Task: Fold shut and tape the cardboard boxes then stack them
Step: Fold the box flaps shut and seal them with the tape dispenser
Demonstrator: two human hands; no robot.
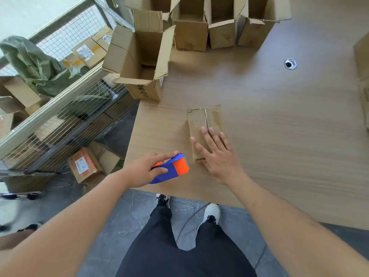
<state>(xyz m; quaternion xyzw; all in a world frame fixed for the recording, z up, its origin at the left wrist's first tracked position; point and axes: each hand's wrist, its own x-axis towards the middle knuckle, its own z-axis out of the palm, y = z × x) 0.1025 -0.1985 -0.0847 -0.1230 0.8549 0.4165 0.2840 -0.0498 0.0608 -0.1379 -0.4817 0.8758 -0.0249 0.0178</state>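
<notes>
A small cardboard box (203, 120) with its flaps folded shut lies on the wooden table (279, 126) near the front edge. My right hand (215, 154) presses flat on its near end, fingers spread and straight. Just left of the box, my left hand (145, 168) grips a blue and orange tape dispenser (171, 168), its roller end pointing toward the box. An open box (139, 60) with raised flaps stands at the table's left corner. Several more open boxes (199, 23) line the far edge.
A wire cage cart (60, 108) holding parcels and a green sack (36, 64) stands left of the table. Labelled parcels (85, 164) lie on the floor beside it. A cable hole (290, 63) sits in the tabletop. Another box (362, 62) reaches in at the right edge.
</notes>
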